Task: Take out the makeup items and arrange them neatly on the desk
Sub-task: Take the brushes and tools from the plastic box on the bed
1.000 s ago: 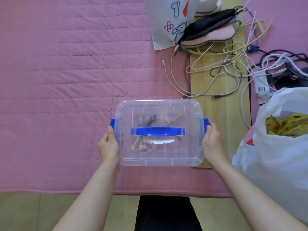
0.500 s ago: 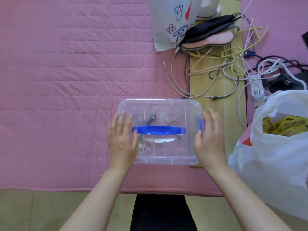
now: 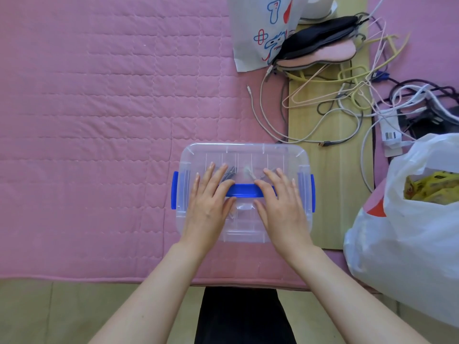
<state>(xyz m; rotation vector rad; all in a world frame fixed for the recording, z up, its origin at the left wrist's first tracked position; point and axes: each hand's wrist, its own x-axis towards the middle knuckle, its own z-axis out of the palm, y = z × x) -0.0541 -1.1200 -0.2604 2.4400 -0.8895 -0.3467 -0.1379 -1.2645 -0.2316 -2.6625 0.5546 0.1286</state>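
- While the box (image 3: 244, 192) sits shut on the pink quilt (image 3: 99, 120) near its front edge, its right end over a wooden board (image 3: 330, 194), you have both palms flat on its lid.
- Your left hand (image 3: 210, 199) and right hand (image 3: 280, 202) lie with fingers straight and slightly spread, gripping nothing; the inner fingers of each overlap an end of the blue handle (image 3: 244, 190).
- Judge the box light: thin clear plastic, stiff but a little springy, smooth and likely slippery under dry palms.
- Take hold at the 2 blue latches (image 3: 174, 190) on the short ends; they look swung out, so the lid probably lifts by its rim or the handle.
- Inside you see only a few slim dark and pale items (image 3: 229, 173), blurred by the ribbed lid; expect them to be small, hard and prone to roll.
- Quilted fabric is soft and will damp sliding.
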